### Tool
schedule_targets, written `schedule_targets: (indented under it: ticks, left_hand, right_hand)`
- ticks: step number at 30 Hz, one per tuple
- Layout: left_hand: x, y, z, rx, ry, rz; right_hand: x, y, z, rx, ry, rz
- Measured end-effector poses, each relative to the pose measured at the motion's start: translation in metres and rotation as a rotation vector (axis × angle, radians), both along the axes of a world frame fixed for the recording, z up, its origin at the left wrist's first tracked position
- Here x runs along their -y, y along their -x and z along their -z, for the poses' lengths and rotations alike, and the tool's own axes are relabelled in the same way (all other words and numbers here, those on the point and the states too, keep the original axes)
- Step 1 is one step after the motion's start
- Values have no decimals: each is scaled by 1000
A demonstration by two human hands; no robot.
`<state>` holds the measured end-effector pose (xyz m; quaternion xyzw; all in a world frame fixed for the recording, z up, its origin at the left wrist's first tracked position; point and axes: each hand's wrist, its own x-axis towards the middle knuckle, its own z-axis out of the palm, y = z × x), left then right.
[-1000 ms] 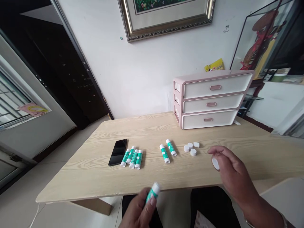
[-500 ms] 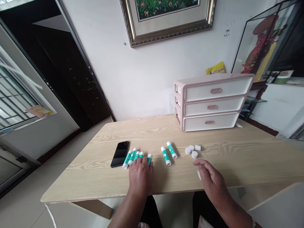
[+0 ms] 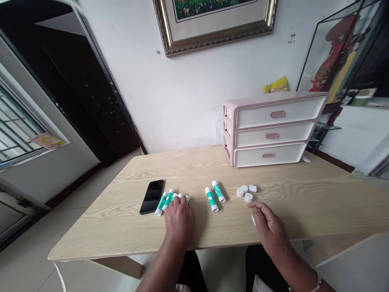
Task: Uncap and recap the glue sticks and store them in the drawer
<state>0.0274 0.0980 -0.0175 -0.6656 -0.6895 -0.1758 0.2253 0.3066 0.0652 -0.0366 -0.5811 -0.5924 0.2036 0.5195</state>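
Left hand [image 3: 178, 220] is partly covering green tubes [image 3: 167, 200] | grip's hiding, can't tell | right hand [image 3: 270, 228] is holding white cap [image 3: 253, 220]!

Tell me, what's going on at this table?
Someone is handling green-and-white tubes at a wooden table. Their left hand covers part of a row of them beside a black phone. The right hand holds a white cap near four loose caps. Two more tubes lie apart, between the row and the loose caps.
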Motion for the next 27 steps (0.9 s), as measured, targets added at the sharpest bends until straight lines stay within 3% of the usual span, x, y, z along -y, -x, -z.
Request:
schedule_targets:
  ticks: [6, 12, 15, 21, 24, 27]
  left_hand:
    - [4, 3, 1, 13, -51, 52]
    - [11, 0, 5, 85, -118, 204]
    - [12, -3, 9, 118, -114, 278]
    - [13, -2, 10, 158, -101, 343]
    - [14, -3, 8, 157, -92, 348]
    - [15, -5, 8, 159, -83, 345]
  right_hand:
    - [-26, -28, -20, 135, -15, 190]
    - [-51, -55, -30, 331, 41, 384]
    - [-58, -58, -26, 460, 65, 366]
    - [-71, -59, -2, 633, 151, 146]
    - [-70, -58, 0, 646, 128, 180]
    - [-57, -44, -17, 586, -26, 289]
